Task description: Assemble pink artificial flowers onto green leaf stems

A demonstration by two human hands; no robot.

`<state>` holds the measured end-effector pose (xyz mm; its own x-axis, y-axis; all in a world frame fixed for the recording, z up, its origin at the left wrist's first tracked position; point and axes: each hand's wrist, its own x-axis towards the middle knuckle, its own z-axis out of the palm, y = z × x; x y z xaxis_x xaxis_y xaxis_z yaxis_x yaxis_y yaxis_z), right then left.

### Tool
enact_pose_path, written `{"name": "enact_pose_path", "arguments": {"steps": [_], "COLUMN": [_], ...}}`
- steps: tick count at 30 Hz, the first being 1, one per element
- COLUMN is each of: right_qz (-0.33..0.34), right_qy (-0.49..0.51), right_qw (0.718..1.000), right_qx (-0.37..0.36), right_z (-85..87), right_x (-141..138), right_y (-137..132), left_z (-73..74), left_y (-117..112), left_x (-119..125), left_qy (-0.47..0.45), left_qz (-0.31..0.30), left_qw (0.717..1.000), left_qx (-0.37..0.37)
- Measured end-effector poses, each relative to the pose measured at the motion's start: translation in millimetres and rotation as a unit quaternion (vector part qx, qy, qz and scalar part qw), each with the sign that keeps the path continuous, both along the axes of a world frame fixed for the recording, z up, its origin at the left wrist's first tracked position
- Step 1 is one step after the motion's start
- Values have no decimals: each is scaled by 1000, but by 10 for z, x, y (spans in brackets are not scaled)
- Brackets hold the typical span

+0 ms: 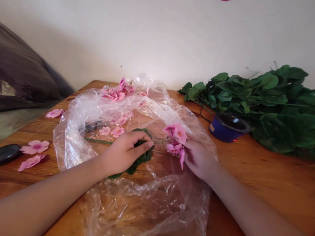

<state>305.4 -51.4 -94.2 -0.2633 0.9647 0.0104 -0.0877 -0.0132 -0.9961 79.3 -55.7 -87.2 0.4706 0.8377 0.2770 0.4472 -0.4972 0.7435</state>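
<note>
My left hand [129,149] is closed round the stem of an artificial flower, its thumb and forefinger pressed together. Green leaves [142,158] of that stem stick out around the fingers, and its lower end points left. At the other end are pink blossoms [179,133] on thin branches. My right hand [200,160] is just right of these blossoms; its fingertips are hidden behind them, so its grip cannot be made out. Beneath both hands spreads a crumpled clear plastic bag [150,207], with loose pink flowers [117,131] in or under it.
A blue pot [227,128] with a dark bowl and a red light stands at right. Behind it lies a heap of green leafy stems [272,99]. Pink flowers [34,147] and a black oval object [0,155] are at left on the wooden table [266,197].
</note>
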Motion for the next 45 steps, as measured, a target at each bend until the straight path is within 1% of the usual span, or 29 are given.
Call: {"name": "enact_pose_path", "arguments": {"steps": [2,5,8,12,16,21,26,32,37,42,45], "right_qz": [14,34,46,31,3,39,20,29,25,33,35], "right_qy": [40,94,113,114,125,153,164,145,129,177,185], "right_qw": [999,994,991,992,990,985,984,988,990,982,980], "right_qx": [-21,-49,-61,-54,-58,-67,-71,-54,-44,-62,-68], "right_z": [5,-33,-96,-153,-160,-137,-165,-235,-245,-221,-202], "right_x": [-5,3,29,60,65,41,39,75,88,88,79], "right_y": [3,29,60,79,84,83,105,146,144,127,117], "left_z": [3,10,16,20,15,9,0,-7,0,-8,-6], "left_y": [-2,-4,-6,-6,-8,-10,-4,-1,-3,-7,-9], "left_x": [0,2,5,7,6,8,6,1,-5,0,3], "left_qy": [6,14,16,15,11,11,-1,-6,-5,-10,-12], "left_qz": [0,2,1,-1,-2,0,-1,6,0,5,9], "left_qw": [1000,1000,999,999,1000,1000,1000,1000,1000,1000,1000], "left_qx": [8,23,30,30,27,16,7,8,19,6,0]}}
